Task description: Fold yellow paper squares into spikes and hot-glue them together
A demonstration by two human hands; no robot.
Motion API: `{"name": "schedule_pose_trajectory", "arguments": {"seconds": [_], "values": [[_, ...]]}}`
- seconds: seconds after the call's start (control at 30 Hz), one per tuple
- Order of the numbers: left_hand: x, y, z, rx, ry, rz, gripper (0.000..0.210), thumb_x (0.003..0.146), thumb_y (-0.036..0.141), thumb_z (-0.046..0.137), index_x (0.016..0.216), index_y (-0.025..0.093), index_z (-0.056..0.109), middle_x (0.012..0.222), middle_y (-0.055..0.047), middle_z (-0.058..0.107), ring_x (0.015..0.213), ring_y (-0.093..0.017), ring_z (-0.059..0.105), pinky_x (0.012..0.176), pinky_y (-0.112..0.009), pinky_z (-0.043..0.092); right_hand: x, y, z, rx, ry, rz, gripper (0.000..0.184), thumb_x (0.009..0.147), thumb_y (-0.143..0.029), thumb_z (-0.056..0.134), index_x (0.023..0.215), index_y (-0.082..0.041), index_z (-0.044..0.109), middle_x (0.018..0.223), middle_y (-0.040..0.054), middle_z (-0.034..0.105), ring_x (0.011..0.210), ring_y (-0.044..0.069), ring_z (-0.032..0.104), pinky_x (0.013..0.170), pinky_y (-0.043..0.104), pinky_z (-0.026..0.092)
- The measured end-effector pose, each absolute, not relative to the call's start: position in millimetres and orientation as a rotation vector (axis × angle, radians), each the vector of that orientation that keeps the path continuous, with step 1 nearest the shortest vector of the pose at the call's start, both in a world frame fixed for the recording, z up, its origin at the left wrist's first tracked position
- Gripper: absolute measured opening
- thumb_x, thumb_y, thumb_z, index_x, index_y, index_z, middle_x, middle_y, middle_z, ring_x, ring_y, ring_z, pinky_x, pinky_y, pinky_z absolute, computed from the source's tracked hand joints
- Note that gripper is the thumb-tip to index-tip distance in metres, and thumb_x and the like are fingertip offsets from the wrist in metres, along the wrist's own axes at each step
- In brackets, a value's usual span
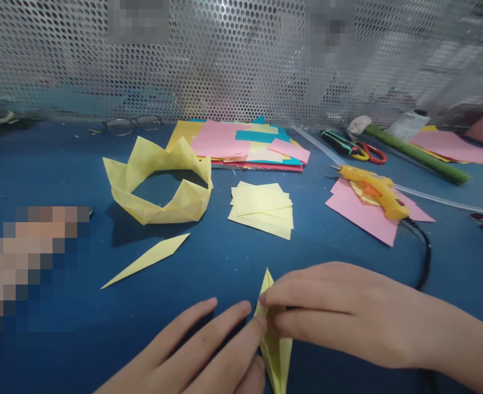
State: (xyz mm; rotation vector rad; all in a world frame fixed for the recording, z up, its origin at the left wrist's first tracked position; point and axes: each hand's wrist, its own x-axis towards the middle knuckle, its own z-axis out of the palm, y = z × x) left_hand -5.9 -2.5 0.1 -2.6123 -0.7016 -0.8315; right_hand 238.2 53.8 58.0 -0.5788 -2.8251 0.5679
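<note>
A narrow piece of pale yellow paper [280, 355], folded with creases along its length, lies on the blue table between my hands, its pointed tip facing away from me. My right hand [348, 317] presses on it from the right, fingers together and fingertips near its upper part. From the left, my left hand [200, 350] steadies its edge with the index finger and thumb, while the other fingers stretch out over the table. One slim folded yellow paper [151, 257] lies to the left. Behind it stands a pointed yellow paper ring [163, 205] like a crown.
Yellow paper sheets [261, 210] lie ahead, before a stack of coloured paper [220, 139]. At right, a yellow glue gun [374, 189] with a black cord rests on pink paper [360, 219]. Scissors [372, 153] and a green stem [417, 153] lie farther back. A perforated metal panel [225, 65] stands behind.
</note>
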Motion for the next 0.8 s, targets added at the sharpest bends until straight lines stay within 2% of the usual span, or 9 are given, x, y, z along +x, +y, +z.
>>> {"name": "schedule_pose_trajectory", "arguments": {"seconds": [0.13, 0.2, 0.27, 0.33, 0.4, 0.47, 0.6, 0.7, 0.8], "values": [[-6.9, 0.2, 0.4, -2.619, -0.707, -0.734, 0.028, 0.097, 0.022, 0.043, 0.107, 0.031, 0.067, 0.120, 0.008, 0.064, 0.126, -0.015, 0.050, 0.121, -0.038, 0.023, 234.6, 52.9, 60.1, -0.744, -2.738, 0.927, 0.019, 0.100, -0.019, 0.049, 0.115, -0.022, 0.061, 0.117, -0.0056, 0.070, 0.095, 0.006, 0.068, 0.085, 0.012, 0.049], [-7.5, 0.2, -0.3, -2.612, -0.706, -0.709, 0.028, 0.098, 0.024, 0.041, 0.110, 0.031, 0.066, 0.120, 0.007, 0.064, 0.128, -0.017, 0.048, 0.121, -0.039, 0.022, 233.0, 51.8, 59.7, -0.775, -2.680, 0.998, 0.020, 0.100, -0.016, 0.050, 0.114, -0.026, 0.059, 0.113, -0.0093, 0.070, 0.090, 0.003, 0.068, 0.078, 0.008, 0.049], [-8.4, 0.1, -1.7, -2.607, -0.685, -0.664, 0.031, 0.099, 0.025, 0.038, 0.116, 0.029, 0.064, 0.122, 0.005, 0.064, 0.128, -0.018, 0.048, 0.121, -0.039, 0.021, 232.6, 50.6, 57.9, -0.738, -2.632, 0.959, 0.016, 0.100, -0.018, 0.049, 0.110, -0.026, 0.058, 0.113, -0.0071, 0.069, 0.091, 0.003, 0.068, 0.077, 0.009, 0.050], [-9.4, 0.2, -3.4, -2.617, -0.674, -0.617, 0.033, 0.100, 0.026, 0.037, 0.122, 0.027, 0.061, 0.125, 0.004, 0.064, 0.128, -0.017, 0.048, 0.121, -0.038, 0.020, 233.2, 49.5, 55.3, -0.666, -2.613, 0.851, 0.005, 0.098, -0.026, 0.056, 0.100, -0.022, 0.059, 0.121, 0.0007, 0.064, 0.103, 0.009, 0.064, 0.087, 0.015, 0.050], [-10.0, 0.6, -4.4, -2.660, -0.718, -0.589, 0.032, 0.100, 0.029, 0.038, 0.122, 0.025, 0.061, 0.128, 0.003, 0.064, 0.128, -0.016, 0.048, 0.121, -0.037, 0.019, 234.0, 48.8, 52.9, -0.646, -2.625, 0.698, 0.023, 0.089, -0.039, 0.068, 0.088, -0.019, 0.057, 0.120, 0.0066, 0.061, 0.105, 0.015, 0.060, 0.092, 0.023, 0.049], [-10.5, 1.4, -4.6, -2.677, -0.723, -0.591, 0.034, 0.100, 0.035, 0.038, 0.123, 0.024, 0.060, 0.132, 0.001, 0.062, 0.130, -0.017, 0.047, 0.121, -0.037, 0.019, 234.2, 48.5, 51.0, -0.671, -2.656, 0.583, 0.036, 0.081, -0.047, 0.075, 0.082, -0.018, 0.054, 0.104, 0.0050, 0.062, 0.092, 0.014, 0.058, 0.083, 0.024, 0.050], [-11.7, 2.3, -3.0, -2.679, -0.713, -0.566, 0.035, 0.101, 0.035, 0.036, 0.126, 0.025, 0.059, 0.134, 0.001, 0.061, 0.131, -0.016, 0.046, 0.121, -0.035, 0.017, 234.2, 49.3, 48.6, -0.707, -2.716, 0.643, 0.021, 0.088, -0.029, 0.070, 0.081, -0.017, 0.054, 0.084, -0.0004, 0.061, 0.076, 0.010, 0.055, 0.067, 0.019, 0.046], [-12.3, 1.3, -0.9, -2.663, -0.715, -0.553, 0.038, 0.102, 0.030, 0.031, 0.127, 0.023, 0.059, 0.134, 0.003, 0.061, 0.129, -0.014, 0.046, 0.121, -0.032, 0.015, 233.6, 49.6, 47.0, -0.698, -2.695, 0.623, 0.010, 0.093, -0.019, 0.061, 0.084, -0.014, 0.060, 0.086, 0.0024, 0.063, 0.076, 0.011, 0.056, 0.068, 0.019, 0.047], [-11.8, -0.5, 0.2, -2.653, -0.754, -0.592, 0.040, 0.101, 0.030, 0.028, 0.125, 0.024, 0.060, 0.132, 0.005, 0.063, 0.126, -0.012, 0.046, 0.120, -0.029, 0.014, 231.9, 48.4, 45.4, -0.661, -2.666, 0.583, 0.016, 0.097, -0.018, 0.053, 0.090, -0.013, 0.066, 0.085, 0.0050, 0.066, 0.076, 0.012, 0.059, 0.069, 0.021, 0.048]]}}
